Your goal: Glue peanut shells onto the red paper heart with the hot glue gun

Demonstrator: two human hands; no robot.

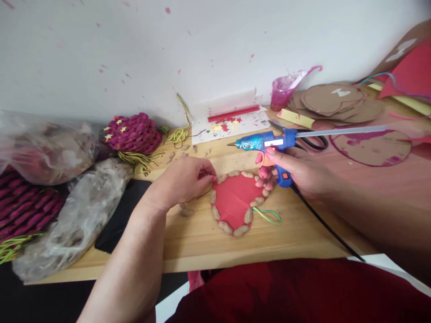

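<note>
My right hand (pixel 286 168) grips a blue glue gun (pixel 261 142) by its handle, nozzle pointing left, with a clear glue stick out of its back. Below it lies a red heart (pixel 235 197), edged with peanuts in their shells (pixel 225 227). A green and yellow string loop (pixel 271 217) sticks out at the heart's right side. My left hand (pixel 188 179) is closed, thumb and finger pinched at the heart's upper left edge; what is between them is hidden. Several loose peanuts (pixel 186 211) lie beside and beyond this hand.
At left are plastic bags (pixel 77 215), a dark flat object (pixel 123 211) and a magenta woven piece (pixel 134 133). Behind stand star cutouts on white paper (pixel 198 128) and a stained plastic cup (pixel 281 92). Cardboard pieces (pixel 363 112) and scissors (pixel 318 142) lie right. A black cord (pixel 326 226) trails from the glue gun.
</note>
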